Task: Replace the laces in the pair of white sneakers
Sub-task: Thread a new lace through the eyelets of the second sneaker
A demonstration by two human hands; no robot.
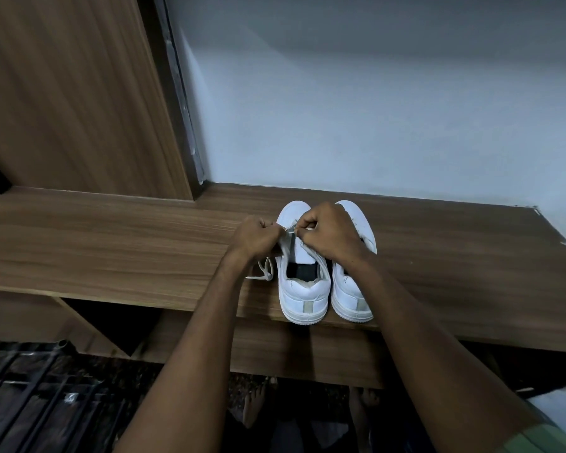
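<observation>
Sneakers: left sneaker (303,289) and right sneaker (352,295) side by side on worktop (111,243), heels near its edge.
Hidden: eyelets, behind both hands.
Left hand (257,238): pinches lace (283,246).
Right hand (327,230): pinches lace; fingertips unclear.

bare shelf top (111,243) left of sneakers (303,289), wall (373,109) close behind

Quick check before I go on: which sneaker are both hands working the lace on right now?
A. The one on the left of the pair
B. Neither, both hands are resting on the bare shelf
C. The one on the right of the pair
A: the left hand and right hand both pinch the lace over the left sneaker, while the right sneaker stands beside it.
</observation>
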